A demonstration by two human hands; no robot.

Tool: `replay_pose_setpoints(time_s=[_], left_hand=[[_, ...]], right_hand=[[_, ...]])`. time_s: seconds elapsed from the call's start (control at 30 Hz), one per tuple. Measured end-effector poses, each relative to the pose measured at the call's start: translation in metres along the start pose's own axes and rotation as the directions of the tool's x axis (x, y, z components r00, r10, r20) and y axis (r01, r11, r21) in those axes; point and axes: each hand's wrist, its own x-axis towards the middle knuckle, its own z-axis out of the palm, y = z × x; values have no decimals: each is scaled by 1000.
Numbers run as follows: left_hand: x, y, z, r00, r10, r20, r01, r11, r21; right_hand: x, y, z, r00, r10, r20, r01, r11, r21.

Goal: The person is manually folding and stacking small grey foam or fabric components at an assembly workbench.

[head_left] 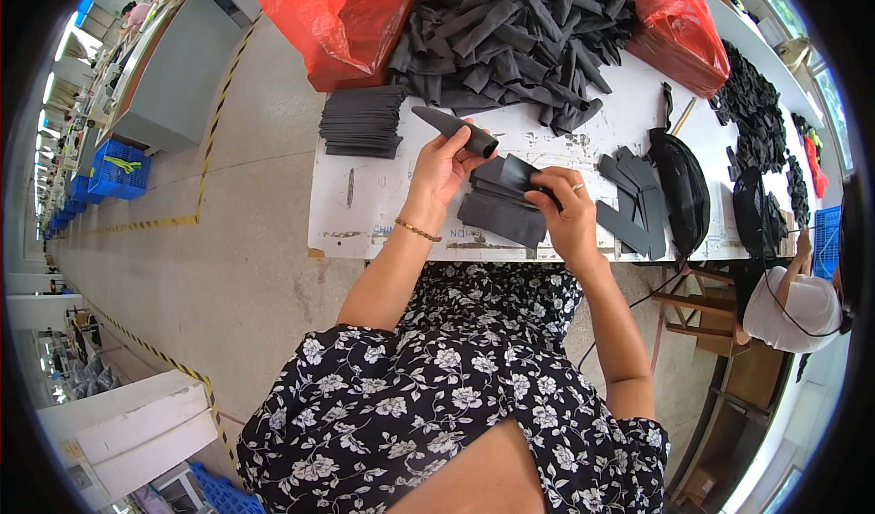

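Observation:
My left hand (441, 166) is closed round a black fabric sleeve (478, 142), tapered at its far end and showing an open mouth toward the right. Between the thumb and fingers of my right hand (567, 206) is a thin, flat black piece (518, 171), its far end close to the sleeve's mouth but apart from it. Directly below, a stack of flat black pieces (499, 215) lies near the table's front edge. Flat black strips (638, 200) are fanned out to the right of my right hand. A neat stack of folded black pieces (362, 122) sits to the left.
A large heap of black sleeves (501, 35) covers the back of the white table (351, 227). Red plastic bags (342, 22) stand at either side of it. A black pouch (684, 195) lies at right. Another person in white (795, 309) sits farther right. Blue crates (118, 169) stand at far left.

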Motion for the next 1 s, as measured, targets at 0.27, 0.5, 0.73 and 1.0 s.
replay_pose_setpoints(time_s=[0.27,0.5,0.73,1.0], left_hand=[[-3,-1,7,997,-78,26,80,994,-79],[-8,1,12,989,-132,67,132,991,-1],[-15,2,16,981,-145,132,154,986,-59],[-44,-3,54,992,69,103,-73,997,31]], right_hand=[[18,-10,-7,1000,-14,-23,12,998,-57],[29,-11,-8,992,-112,-58,104,988,-116],[35,-15,-14,974,-222,-51,197,931,-307],[38,-28,-6,922,-377,-82,309,848,-431]])
